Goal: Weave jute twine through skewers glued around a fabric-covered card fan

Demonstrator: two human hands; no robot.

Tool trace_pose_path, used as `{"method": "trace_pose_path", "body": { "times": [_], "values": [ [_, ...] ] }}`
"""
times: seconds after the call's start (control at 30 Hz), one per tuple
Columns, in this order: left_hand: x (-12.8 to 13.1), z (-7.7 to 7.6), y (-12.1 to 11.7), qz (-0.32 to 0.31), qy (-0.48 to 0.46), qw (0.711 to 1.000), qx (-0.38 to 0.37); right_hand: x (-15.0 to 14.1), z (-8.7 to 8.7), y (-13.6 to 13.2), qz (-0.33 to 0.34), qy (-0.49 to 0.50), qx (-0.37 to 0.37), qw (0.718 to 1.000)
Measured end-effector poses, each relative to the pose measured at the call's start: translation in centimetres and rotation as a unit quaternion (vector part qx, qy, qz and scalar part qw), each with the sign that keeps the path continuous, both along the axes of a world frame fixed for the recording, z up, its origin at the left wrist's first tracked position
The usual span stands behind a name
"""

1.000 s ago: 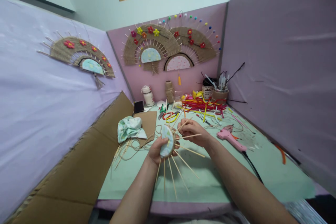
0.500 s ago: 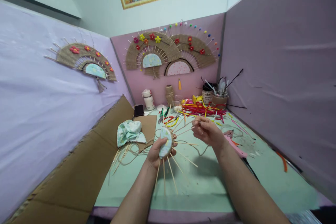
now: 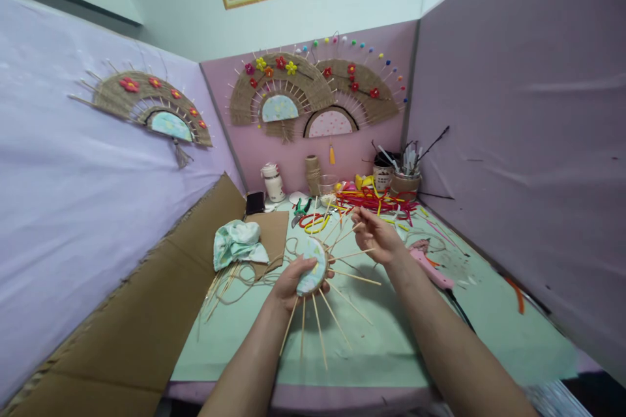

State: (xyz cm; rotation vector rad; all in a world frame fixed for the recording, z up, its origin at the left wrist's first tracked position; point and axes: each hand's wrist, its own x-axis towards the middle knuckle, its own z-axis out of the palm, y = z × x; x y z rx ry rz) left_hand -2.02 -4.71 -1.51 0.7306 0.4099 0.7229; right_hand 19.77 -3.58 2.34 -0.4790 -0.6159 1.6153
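My left hand (image 3: 292, 283) is closed round a small fabric-covered half disc (image 3: 313, 266) with thin wooden sticks (image 3: 337, 316) fanning out of it, held upright over the green mat (image 3: 391, 332). Up and to the right of the disc, my right hand (image 3: 377, 235) has its fingers pinched on a strand of jute twine (image 3: 342, 232) that runs among the upper sticks. More loose twine (image 3: 244, 277) trails from the disc down to the mat on the left.
A folded mint cloth (image 3: 238, 242) lies on cardboard (image 3: 147, 319) at left. A pink glue gun (image 3: 430, 267) lies at right. At the back: pliers (image 3: 299, 208), coloured pipe cleaners (image 3: 372, 199), twine spool (image 3: 312, 172), tool cups (image 3: 397, 181). Woven fans (image 3: 313, 94) hang on the walls.
My right hand left the sticks beside the disc and rose up and right, drawing the twine; it now sits slightly back toward the disc. My left hand kept hold of the disc.
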Motion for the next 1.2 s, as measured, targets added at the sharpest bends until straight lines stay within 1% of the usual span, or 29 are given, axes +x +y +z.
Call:
{"method": "trace_pose_path", "body": {
  "times": [0.07, 0.13, 0.2, 0.27, 0.33, 0.4, 0.57, 0.7, 0.8, 0.97, 1.2],
  "values": [
    [-0.1, -0.3, 0.0, -0.010, -0.002, 1.000, 0.022, -0.6, -0.3, 0.3, 0.003, 0.040, -0.039, 0.998],
    [-0.1, -0.5, 0.0, -0.031, -0.006, 0.998, 0.047, -1.5, -0.6, 0.3, 0.006, 0.053, -0.051, 0.997],
    [-0.1, -0.6, -0.1, -0.061, -0.010, 0.996, 0.063, -2.4, -1.0, 0.3, 0.027, 0.040, -0.047, 0.998],
    [-0.1, -0.7, -0.1, -0.086, -0.012, 0.994, 0.070, -3.3, -1.4, 0.1, 0.064, 0.015, -0.038, 0.997],
    [-0.1, -0.7, -0.2, -0.100, -0.009, 0.992, 0.075, -4.0, -1.7, -0.1, 0.094, 0.000, -0.032, 0.995],
    [-0.1, -0.6, -0.3, -0.113, -0.007, 0.991, 0.077, -4.4, -1.9, -0.2, 0.103, -0.004, -0.033, 0.994],
    [-0.4, -0.7, -0.5, -0.140, -0.030, 0.987, 0.072, -4.3, -1.8, -0.3, 0.064, 0.014, -0.011, 0.998],
    [-0.8, -0.9, -0.4, -0.169, -0.051, 0.982, 0.068, -4.2, -1.8, -0.5, 0.090, 0.008, 0.000, 0.996],
    [-0.9, -1.0, -0.5, -0.168, -0.059, 0.981, 0.070, -4.2, -1.7, -0.8, 0.107, -0.010, 0.014, 0.994],
    [-0.7, -1.2, -0.6, -0.164, -0.073, 0.981, 0.067, -4.1, -1.6, -0.9, 0.108, -0.018, 0.023, 0.994],
    [-0.6, -1.6, -0.6, -0.182, -0.069, 0.978, 0.071, -3.9, -1.8, -0.8, 0.103, -0.010, 0.023, 0.994]
  ]
}}
